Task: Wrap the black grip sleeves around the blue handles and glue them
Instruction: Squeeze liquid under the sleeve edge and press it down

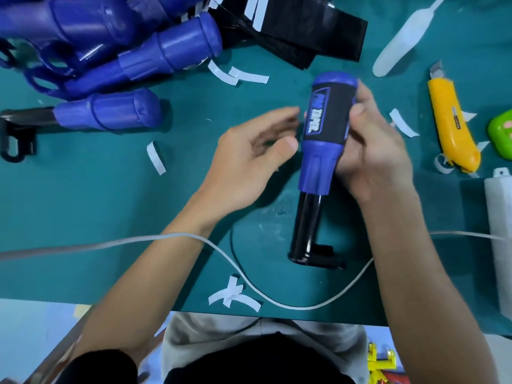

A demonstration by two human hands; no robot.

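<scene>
A blue handle (318, 162) on a black shaft stands over the middle of the green mat. A black grip sleeve (336, 112) with a blue logo is wrapped round its upper part. My right hand (371, 145) grips the handle from the right, thumb on the sleeve. Just left of the handle, my left hand (249, 164) hovers with relaxed fingers and holds nothing. Several bare blue handles (116, 109) lie piled at the upper left. Flat black sleeves (313, 31) are stacked at the top centre.
A yellow utility knife (451, 126) and a green object (501, 134) lie at the right. A white spatula-like tool (401, 40) sits top right and a white bottle (500, 231) at the right edge. White backing strips (156, 157) are scattered; a white cable (249, 284) crosses the front.
</scene>
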